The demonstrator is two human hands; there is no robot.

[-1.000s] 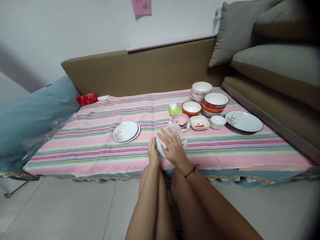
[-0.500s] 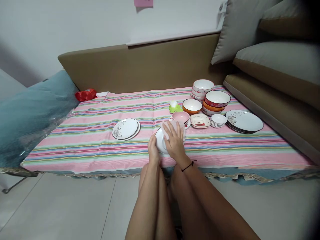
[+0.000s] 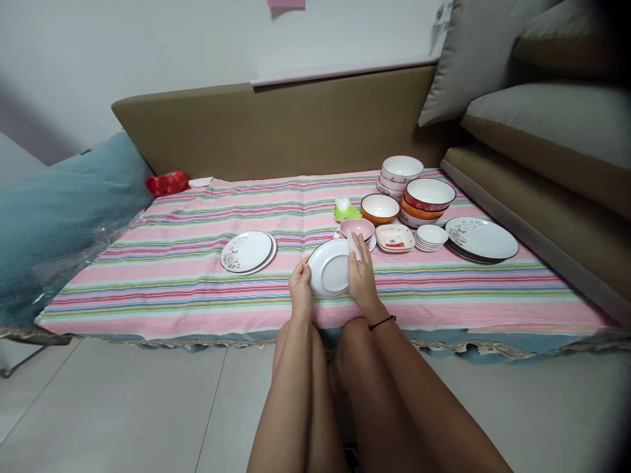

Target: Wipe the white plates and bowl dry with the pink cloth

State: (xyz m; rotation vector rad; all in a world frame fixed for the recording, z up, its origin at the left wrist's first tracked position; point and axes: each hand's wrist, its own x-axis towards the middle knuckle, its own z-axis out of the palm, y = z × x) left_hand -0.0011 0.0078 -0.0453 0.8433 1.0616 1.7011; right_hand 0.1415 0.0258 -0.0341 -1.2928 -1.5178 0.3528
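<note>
I hold a white plate (image 3: 329, 276) tilted up over the near edge of the striped cloth (image 3: 187, 276). My left hand (image 3: 300, 292) grips the plate's left rim. On the right rim, my right hand (image 3: 362, 279) pinches the plate together with a small pale pink cloth (image 3: 353, 246) that sticks up above my fingers. A pink bowl (image 3: 357, 228) on a saucer stands just behind the plate.
Two stacked patterned plates (image 3: 247, 252) lie to the left. To the right are a square dish (image 3: 394, 238), small white saucers (image 3: 430, 237), large plates (image 3: 480, 239), stacked bowls (image 3: 428, 199), an orange bowl (image 3: 378, 208) and a green dish (image 3: 345, 211). Sofa cushions (image 3: 542, 125) rise at right.
My right hand slid from the plate's face to its right rim, bunching the cloth there. The plate's bare white face now shows, tilted up more.
</note>
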